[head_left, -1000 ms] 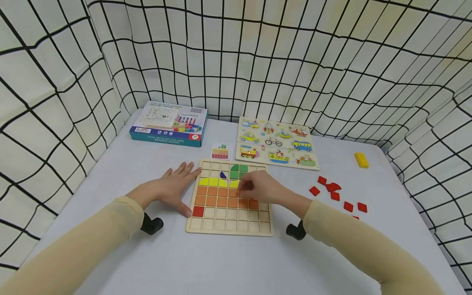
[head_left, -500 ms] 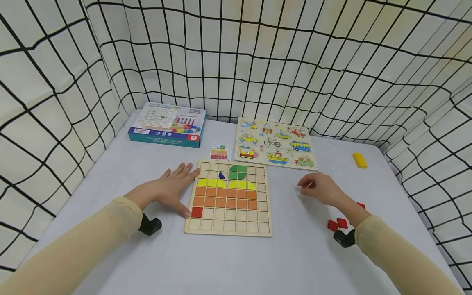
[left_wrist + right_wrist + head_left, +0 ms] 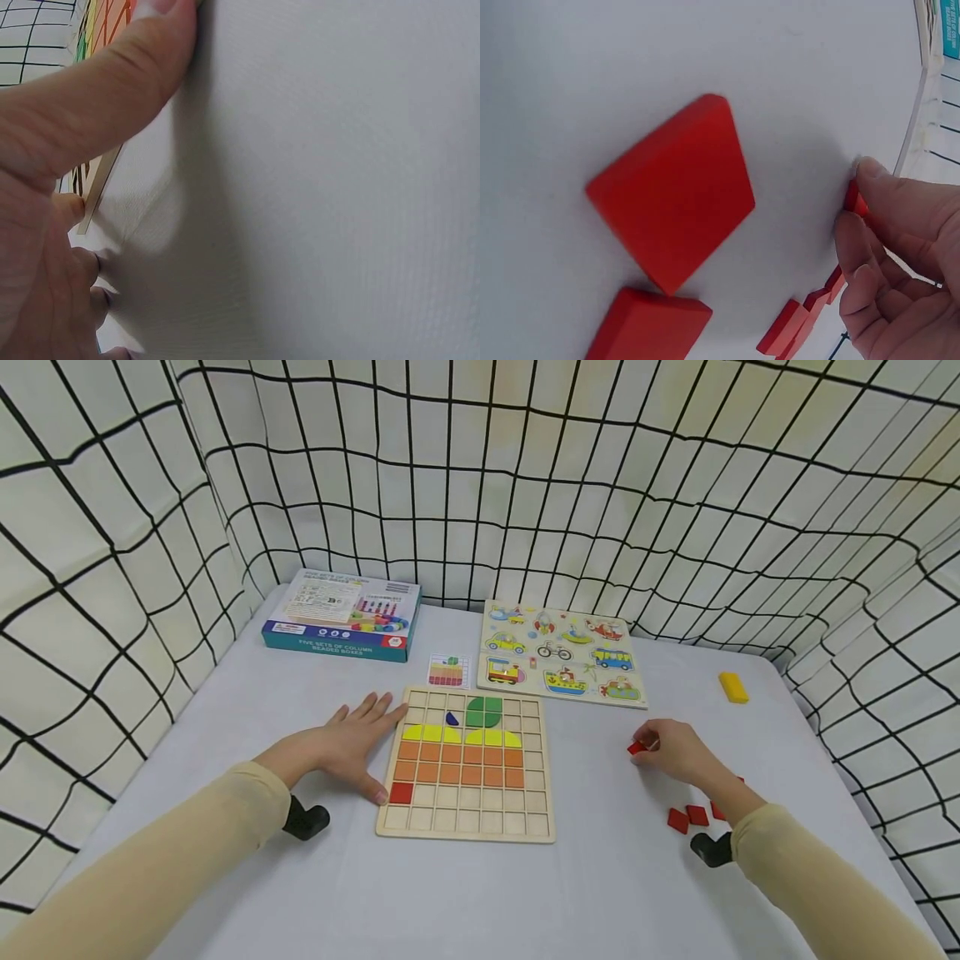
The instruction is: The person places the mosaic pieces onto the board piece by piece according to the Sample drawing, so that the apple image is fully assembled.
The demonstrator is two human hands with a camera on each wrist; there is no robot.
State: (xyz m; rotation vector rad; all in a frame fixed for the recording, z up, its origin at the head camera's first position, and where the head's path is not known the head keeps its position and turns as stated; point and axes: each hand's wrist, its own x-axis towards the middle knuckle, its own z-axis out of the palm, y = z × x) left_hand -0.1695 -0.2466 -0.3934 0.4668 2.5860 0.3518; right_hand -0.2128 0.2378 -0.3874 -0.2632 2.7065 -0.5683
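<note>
A wooden grid board (image 3: 467,827) lies mid-table with rows of orange, yellow and green tiles, one dark blue piece (image 3: 452,718) and a single red square tile (image 3: 401,793) at the left of a lower row. My left hand (image 3: 352,745) rests with fingers spread on the table, thumb and index finger at the board's left edge. To the right of the board, my right hand (image 3: 671,752) pinches a red square tile (image 3: 854,196) between thumb and finger, low over the table. Several loose red tiles (image 3: 678,820) lie under and beside the right wrist, some hidden by the arm.
Behind the board lie a small pattern card (image 3: 448,671), a picture puzzle board (image 3: 562,652) and a bead box (image 3: 341,614). A yellow block (image 3: 733,687) sits at the far right. Black netting (image 3: 480,485) encloses the table's back and sides.
My right hand has left the board, where a yellow quarter-round piece now shows, and moved right to the red tiles, now pinching one. My left hand stays put.
</note>
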